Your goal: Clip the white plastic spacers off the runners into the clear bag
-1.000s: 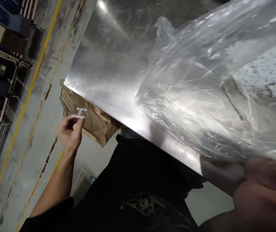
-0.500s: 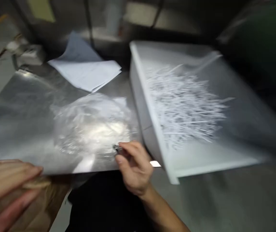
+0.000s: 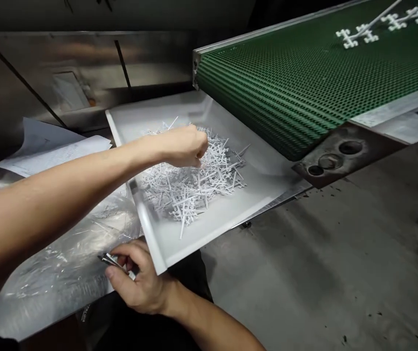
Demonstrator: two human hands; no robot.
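My left hand (image 3: 186,145) reaches across into the white tray (image 3: 194,248), its fingers closed over a pile of thin white plastic pieces (image 3: 183,192); whatever is between its fingertips is hidden. Below the tray's left corner, my right hand (image 3: 139,280) grips a small dark metal tool (image 3: 109,260), whose tip points left over the clear plastic bag (image 3: 70,258). The bag lies crumpled on the metal table beside the tray.
A green conveyor belt (image 3: 296,78) slopes in from the upper right, with its end above the tray. White branched pieces (image 3: 366,36) lie on the belt. Printed papers (image 3: 55,151) rest at the left, behind my left forearm. Grey floor (image 3: 304,253) shows at the lower right.
The view has swung right, bringing in the conveyor. My left hand has moved from the lower left to the pile in the tray. My right hand still holds the small tool.
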